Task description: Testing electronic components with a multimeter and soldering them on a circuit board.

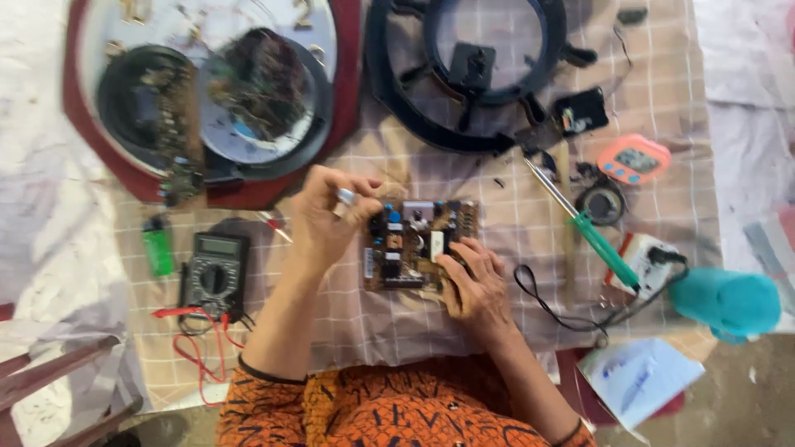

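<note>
Green lighter [157, 247] at far left, nine o'clock of the scene, upright on the checked cloth [530, 207]. Just right of it, black multimeter [214, 273] with red leads [195, 348] trailing toward six o'clock. At eleven o'clock, round tray [83, 108] heaped with dark parts. Centre: left hand [327, 217], ringed, fingers pinched closed above the circuit board [418, 244]; what sits between the fingertips, cannot tell. Brown board flat on the cloth at mid-table, long axis left to right, component side up. Right hand [474, 280] at the board's five o'clock corner, fingers curled and pressing its edge. At twelve o'clock, black ring frame [397, 108]. Toward three o'clock, green-handled soldering iron [580, 219], tip aimed at ten o'clock, black cable [546, 306] looping near the right wrist. Further right, orange timer [633, 160], teal cup [729, 302] at the edge.
</note>
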